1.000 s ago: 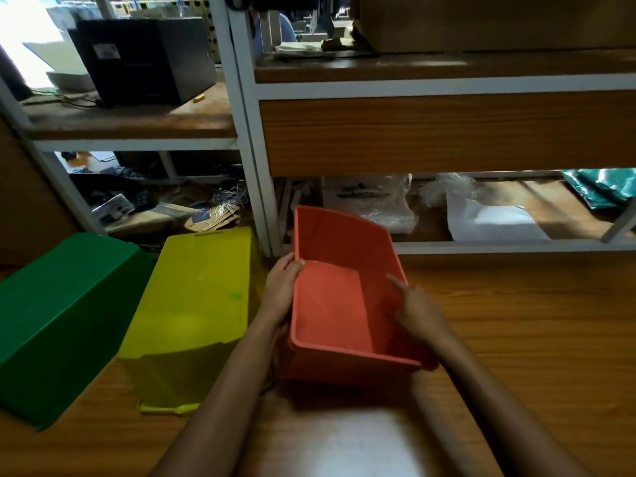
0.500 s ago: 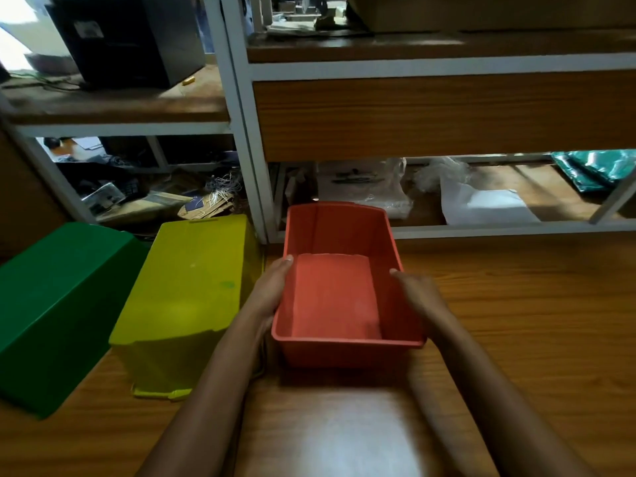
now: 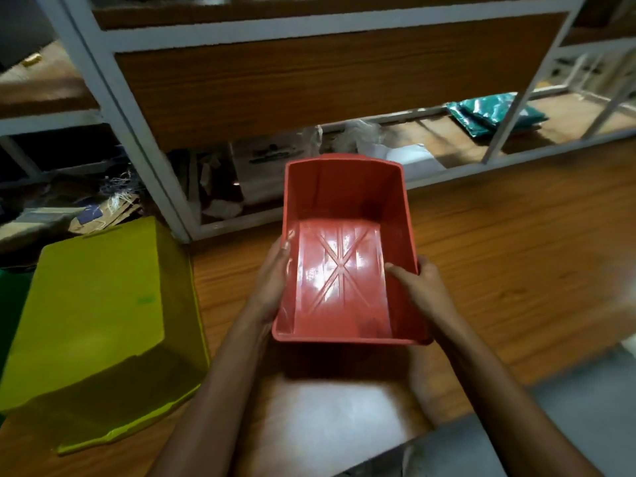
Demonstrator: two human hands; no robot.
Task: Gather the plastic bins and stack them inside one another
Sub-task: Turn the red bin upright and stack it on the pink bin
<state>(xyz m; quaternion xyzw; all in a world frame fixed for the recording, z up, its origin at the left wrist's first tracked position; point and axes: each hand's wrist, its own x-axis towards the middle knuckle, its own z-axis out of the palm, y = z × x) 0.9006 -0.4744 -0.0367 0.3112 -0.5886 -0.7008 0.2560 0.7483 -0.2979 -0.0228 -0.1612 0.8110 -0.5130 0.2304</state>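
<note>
A red plastic bin (image 3: 340,270) is upright with its open top facing me, above the wooden table (image 3: 516,270). My left hand (image 3: 272,280) grips its left wall, thumb over the rim. My right hand (image 3: 420,287) grips the right wall, thumb inside the bin. A yellow-green bin (image 3: 99,321) lies upside down on the table to the left. A sliver of the green bin (image 3: 7,304) shows at the far left edge.
A white metal shelf frame (image 3: 137,139) with a wooden panel (image 3: 309,80) stands behind the table. Its lower shelf holds plastic bags (image 3: 272,163), papers and teal packets (image 3: 495,111). A grey surface (image 3: 568,401) lies at the lower right.
The red bin has tipped from leaning on its side to upright and level, and both hands have brought it closer to me. The view has shifted right, pushing the green bin nearly out of frame.
</note>
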